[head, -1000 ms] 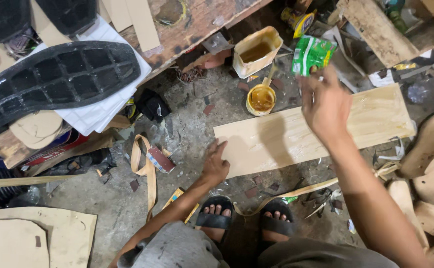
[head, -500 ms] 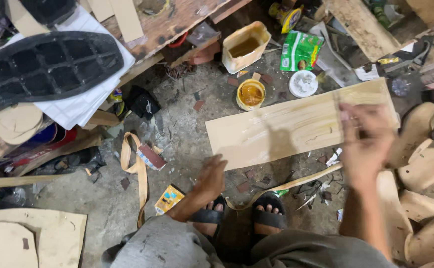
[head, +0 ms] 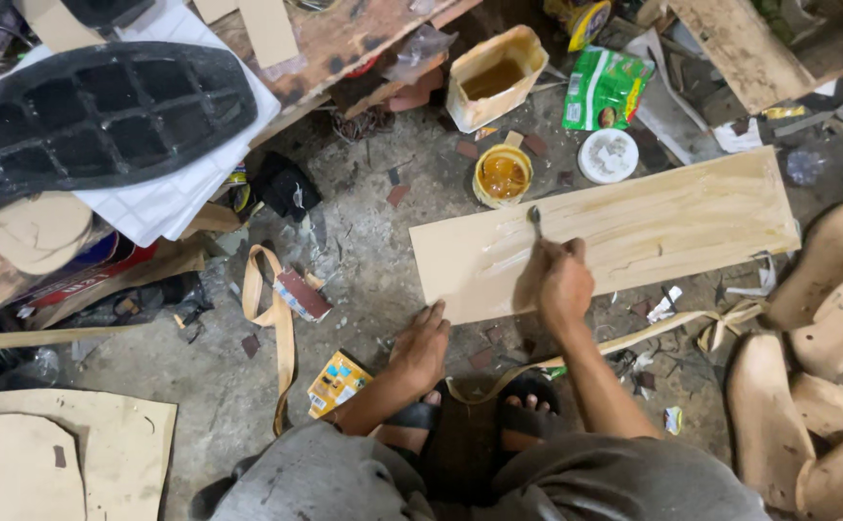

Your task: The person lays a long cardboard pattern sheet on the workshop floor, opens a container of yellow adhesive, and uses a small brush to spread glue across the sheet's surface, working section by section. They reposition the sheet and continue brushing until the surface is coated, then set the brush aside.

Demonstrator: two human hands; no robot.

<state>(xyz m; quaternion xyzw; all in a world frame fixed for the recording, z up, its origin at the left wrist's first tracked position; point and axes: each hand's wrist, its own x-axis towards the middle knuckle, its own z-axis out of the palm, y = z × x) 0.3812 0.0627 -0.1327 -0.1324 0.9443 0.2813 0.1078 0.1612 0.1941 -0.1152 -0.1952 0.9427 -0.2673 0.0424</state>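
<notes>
A long tan sheet (head: 653,227) lies on the concrete floor, glossy with wet glue. My right hand (head: 563,283) is over its left part, closed on a small brush (head: 535,220) whose tip touches the sheet. My left hand (head: 421,345) rests flat on the floor, just below the sheet's near left corner, fingers spread. A small round tin of yellow glue (head: 503,175) stands just beyond the sheet, and a bigger open glue can (head: 494,77) sits behind it. My sandalled feet (head: 470,417) are below the hands.
A white lid (head: 608,155) and a green packet (head: 606,89) lie beyond the sheet. A black shoe sole (head: 103,121) sits on white paper at upper left. Tan straps (head: 277,328), a yellow packet (head: 335,383), cardboard pieces (head: 65,453) and several tan shoe lasts (head: 817,357) surround me.
My right hand came down from the green packet and swept left along the sheet, with the brush now at its left part. My left hand stayed on the floor.
</notes>
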